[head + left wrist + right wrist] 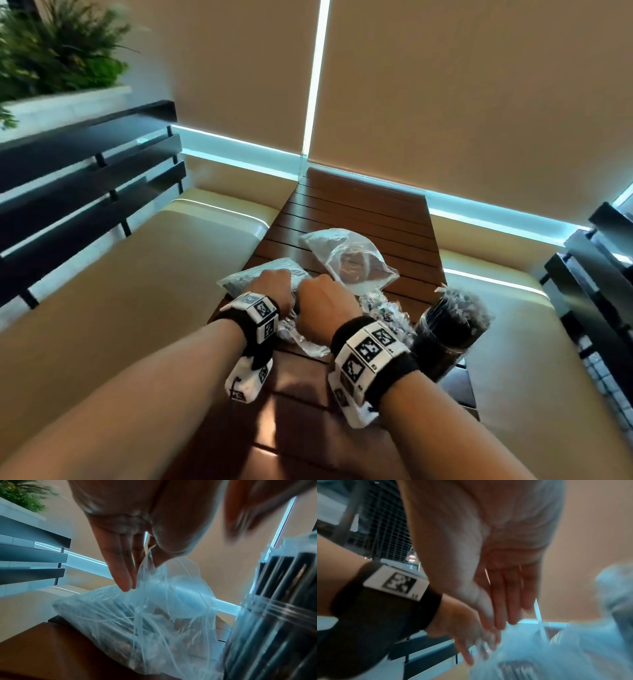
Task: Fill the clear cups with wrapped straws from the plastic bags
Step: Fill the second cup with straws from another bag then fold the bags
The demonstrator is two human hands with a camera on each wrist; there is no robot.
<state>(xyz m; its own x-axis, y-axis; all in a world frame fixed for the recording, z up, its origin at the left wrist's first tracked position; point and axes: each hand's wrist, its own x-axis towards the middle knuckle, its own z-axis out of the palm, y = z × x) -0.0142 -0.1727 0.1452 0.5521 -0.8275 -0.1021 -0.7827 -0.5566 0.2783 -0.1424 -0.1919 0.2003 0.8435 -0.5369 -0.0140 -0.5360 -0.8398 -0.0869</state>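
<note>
A clear plastic bag of dark wrapped straws (pixel 260 277) lies on the brown slatted table (pixel 359 212). My left hand (pixel 274 284) pinches a fold of this bag's film (pixel 154 577) between thumb and fingers (pixel 120 566). Beside it, my right hand (pixel 322 298) reaches toward the bag with straight fingers (pixel 513 601) and holds nothing; it is blurred. At the right stands a clear cup (pixel 448 329) packed with upright wrapped straws (pixel 283 588). Loose wrapped straws (pixel 383 308) lie between the hands and the cup.
A second, nearly flat clear bag (pixel 349 260) lies further back on the table. Beige bench cushions (pixel 137 308) flank the table on both sides. Dark slatted rails (pixel 85 171) and a plant (pixel 58 44) are at the left. Beige blinds hang behind.
</note>
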